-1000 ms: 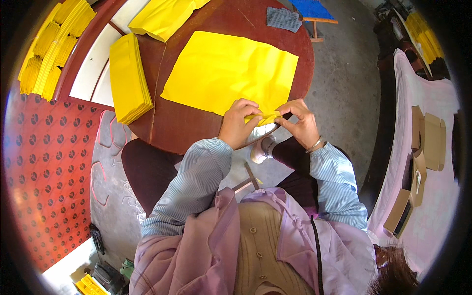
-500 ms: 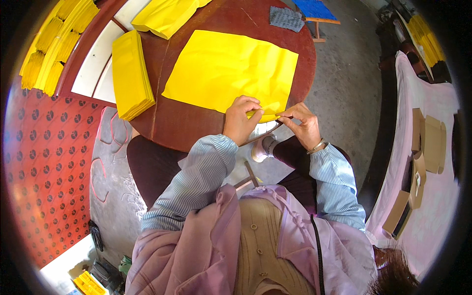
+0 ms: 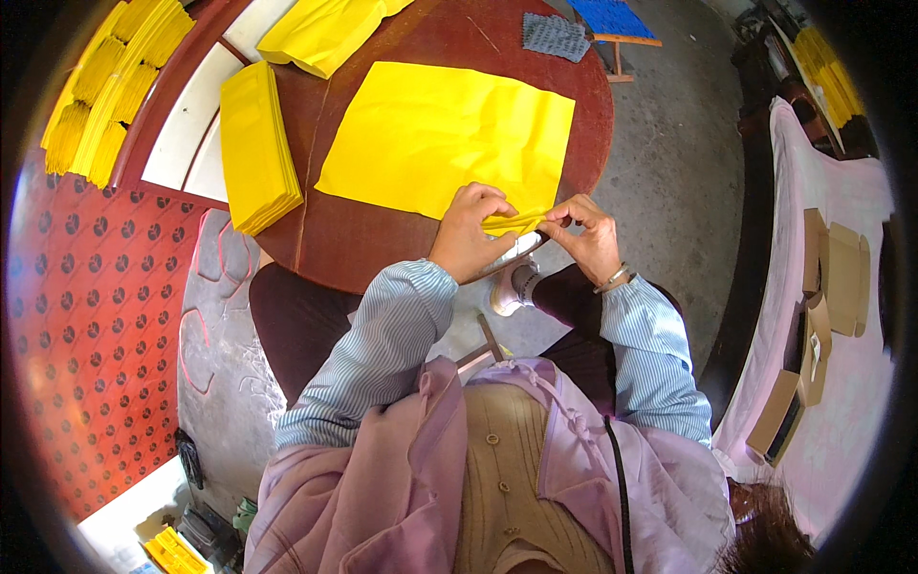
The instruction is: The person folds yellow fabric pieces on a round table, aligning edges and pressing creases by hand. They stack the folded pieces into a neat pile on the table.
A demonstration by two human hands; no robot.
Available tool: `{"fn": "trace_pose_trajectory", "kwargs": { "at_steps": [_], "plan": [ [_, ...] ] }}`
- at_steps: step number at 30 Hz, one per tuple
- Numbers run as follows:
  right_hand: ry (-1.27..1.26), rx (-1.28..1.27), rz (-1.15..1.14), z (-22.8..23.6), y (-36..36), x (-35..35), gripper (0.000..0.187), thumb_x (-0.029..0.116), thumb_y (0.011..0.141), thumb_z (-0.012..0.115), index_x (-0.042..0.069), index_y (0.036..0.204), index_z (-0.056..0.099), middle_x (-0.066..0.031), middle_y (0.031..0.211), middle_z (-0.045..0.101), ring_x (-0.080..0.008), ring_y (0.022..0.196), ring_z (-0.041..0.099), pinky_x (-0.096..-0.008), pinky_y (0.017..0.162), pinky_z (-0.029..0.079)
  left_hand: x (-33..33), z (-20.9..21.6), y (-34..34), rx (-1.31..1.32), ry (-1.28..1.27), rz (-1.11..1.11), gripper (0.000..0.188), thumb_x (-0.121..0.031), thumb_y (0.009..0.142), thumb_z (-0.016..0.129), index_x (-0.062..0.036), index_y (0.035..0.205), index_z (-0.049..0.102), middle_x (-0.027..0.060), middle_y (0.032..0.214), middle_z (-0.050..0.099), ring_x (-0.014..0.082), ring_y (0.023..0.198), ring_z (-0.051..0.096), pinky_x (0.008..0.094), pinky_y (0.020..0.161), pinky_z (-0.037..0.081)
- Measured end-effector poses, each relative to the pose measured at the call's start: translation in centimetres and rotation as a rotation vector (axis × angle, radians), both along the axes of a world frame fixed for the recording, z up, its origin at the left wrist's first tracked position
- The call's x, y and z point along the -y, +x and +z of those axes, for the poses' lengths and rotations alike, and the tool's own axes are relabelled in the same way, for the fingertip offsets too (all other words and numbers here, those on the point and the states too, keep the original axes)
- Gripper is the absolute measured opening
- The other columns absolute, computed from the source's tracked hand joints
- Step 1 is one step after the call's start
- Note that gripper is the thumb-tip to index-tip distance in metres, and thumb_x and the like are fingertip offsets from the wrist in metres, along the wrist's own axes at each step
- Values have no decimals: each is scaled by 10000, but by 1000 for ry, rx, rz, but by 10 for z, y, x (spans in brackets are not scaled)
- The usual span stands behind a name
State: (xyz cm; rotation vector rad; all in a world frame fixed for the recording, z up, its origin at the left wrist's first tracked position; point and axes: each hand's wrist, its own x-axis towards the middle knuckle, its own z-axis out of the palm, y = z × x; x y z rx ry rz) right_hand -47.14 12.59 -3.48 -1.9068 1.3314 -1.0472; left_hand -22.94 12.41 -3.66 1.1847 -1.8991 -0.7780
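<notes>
A large yellow sheet (image 3: 445,139), lightly creased, lies flat on a round red-brown table (image 3: 344,251); whether it is paper or cloth I cannot tell. At its near right corner, by the table's edge, a narrow strip is gathered or folded up. My left hand (image 3: 469,231) pinches that strip between thumb and fingers. Just to the right, my right hand (image 3: 588,239) grips the very corner between thumb and forefinger. The fingertips are close together, and the bit of sheet under them is partly hidden.
A thick folded yellow stack (image 3: 256,148) stands at the table's left, with more yellow material (image 3: 330,33) behind it. A grey textured piece (image 3: 557,36) lies at the far right edge. A blue-topped stool (image 3: 617,19) is beyond. Open cardboard boxes (image 3: 846,277) sit on a pink-covered surface.
The sheet's right side has shifted slightly left, and its near corner is bunched up more between my hands. Both hands still pinch it, with the fingers slightly moved.
</notes>
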Motion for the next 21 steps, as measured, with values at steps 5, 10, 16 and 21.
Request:
{"fn": "trace_pose_trajectory", "kwargs": {
  "at_steps": [5,10,16,21],
  "plan": [
    [15,3,-5,0,1,0,198,45,811,892,11,952,757,-60,861,702,-163,798,669,-313,745,556,0,-6,-4,-32,27,63,201,-104,813,839,-38,982,752,113,1117,706,296,1094,678,380,961,555],
    [79,93,-36,0,2,-3,228,39,822,887,23,994,738,-44,874,688,-141,802,651,-300,755,549,3,-15,-10,-90,32,153,162,-97,851,823,-7,960,745,124,1097,721,296,1045,695,375,930,567],
    [-89,-23,56,2,0,-1,160,83,833,892,37,946,789,-55,852,732,-166,818,665,-324,758,549,4,-19,-8,-123,88,156,154,-104,881,809,9,968,751,130,1116,737,282,1017,723,355,909,581],
    [-31,-45,25,3,-2,0,156,95,829,898,28,930,800,-62,847,744,-176,793,671,-334,749,554,6,-19,-4,-142,80,103,140,-84,877,784,2,985,760,133,1141,732,284,1034,720,354,946,576]
  ]
}}
